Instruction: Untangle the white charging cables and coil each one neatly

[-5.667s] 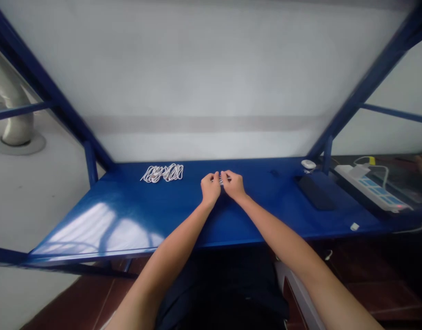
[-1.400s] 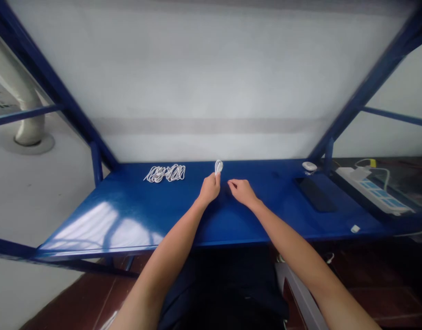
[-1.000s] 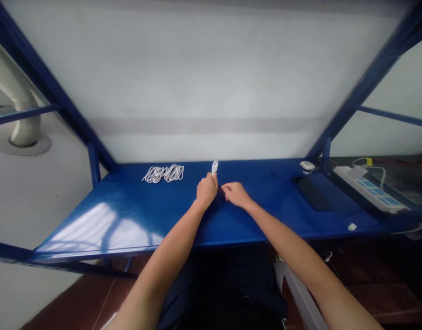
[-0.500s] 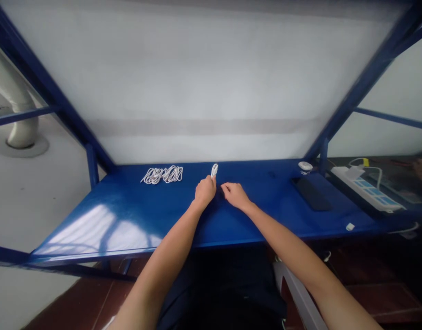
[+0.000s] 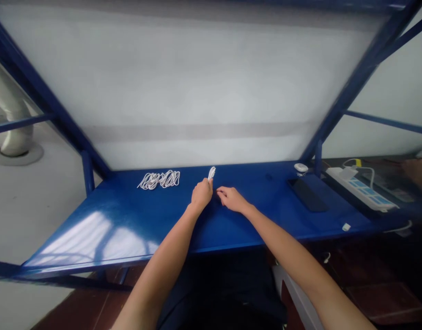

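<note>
My left hand (image 5: 200,194) is closed in a fist round a small bundle of coiled white cable (image 5: 211,173), whose loops stick up above the knuckles. My right hand (image 5: 229,199) sits just to its right on the blue table (image 5: 128,220), fingers pinched together near the left fist; what they pinch is too small to make out. A pile of several coiled white cables (image 5: 159,179) lies at the back of the table, left of my hands.
A flat black object (image 5: 307,200) and a small white round thing (image 5: 300,168) lie at the right of the table. A white power strip (image 5: 360,194) rests on the neighbouring surface, where another person's hand (image 5: 417,172) shows. A small white piece (image 5: 346,227) lies near the front right edge.
Earlier both hands worked together on the cable; since then the left hand holds the coiled bundle upright and the right hand has come back close to it. The view shifted slightly.
</note>
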`<state>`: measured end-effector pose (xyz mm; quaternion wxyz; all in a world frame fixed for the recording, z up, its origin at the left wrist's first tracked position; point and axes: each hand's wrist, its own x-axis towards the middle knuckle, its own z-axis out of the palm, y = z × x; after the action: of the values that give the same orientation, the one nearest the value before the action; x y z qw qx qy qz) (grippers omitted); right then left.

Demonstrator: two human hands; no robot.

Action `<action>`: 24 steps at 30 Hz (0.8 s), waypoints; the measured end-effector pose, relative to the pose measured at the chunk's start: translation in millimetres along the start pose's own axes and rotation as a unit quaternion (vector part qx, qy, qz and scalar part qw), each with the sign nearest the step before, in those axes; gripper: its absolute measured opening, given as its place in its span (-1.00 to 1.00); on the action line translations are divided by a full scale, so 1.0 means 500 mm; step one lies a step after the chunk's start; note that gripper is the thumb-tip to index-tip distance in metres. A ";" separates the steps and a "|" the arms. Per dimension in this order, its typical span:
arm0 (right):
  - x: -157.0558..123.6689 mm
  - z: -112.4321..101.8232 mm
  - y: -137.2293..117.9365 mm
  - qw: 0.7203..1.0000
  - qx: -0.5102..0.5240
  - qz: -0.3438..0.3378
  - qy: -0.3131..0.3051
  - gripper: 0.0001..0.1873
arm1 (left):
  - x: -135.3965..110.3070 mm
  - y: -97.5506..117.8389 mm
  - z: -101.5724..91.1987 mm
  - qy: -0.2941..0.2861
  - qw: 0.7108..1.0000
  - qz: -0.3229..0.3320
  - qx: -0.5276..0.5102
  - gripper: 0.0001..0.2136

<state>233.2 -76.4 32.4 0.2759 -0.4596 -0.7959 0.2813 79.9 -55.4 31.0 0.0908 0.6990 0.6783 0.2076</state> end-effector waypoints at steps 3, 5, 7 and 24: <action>0.005 0.005 0.013 0.999 0.020 0.011 0.041 -0.74 | -0.002 0.002 0.006 -0.027 0.999 0.007 -0.020 -0.61; 0.008 0.009 0.022 0.998 0.026 0.003 0.049 -0.70 | -0.003 0.004 0.010 -0.045 0.998 0.030 -0.034 -0.62; 0.010 0.012 0.029 0.998 0.027 -0.010 0.053 -0.69 | -0.002 0.004 0.014 -0.057 0.996 0.050 -0.046 -0.62; 0.011 0.030 0.043 0.990 0.090 0.005 0.105 -0.73 | 0.015 -0.009 0.013 -0.045 0.993 0.028 -0.106 -0.62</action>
<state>232.7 -65.2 8.3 0.3964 -0.4641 -0.7316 0.3037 78.5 -46.6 24.5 0.1894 0.7124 0.6281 0.2494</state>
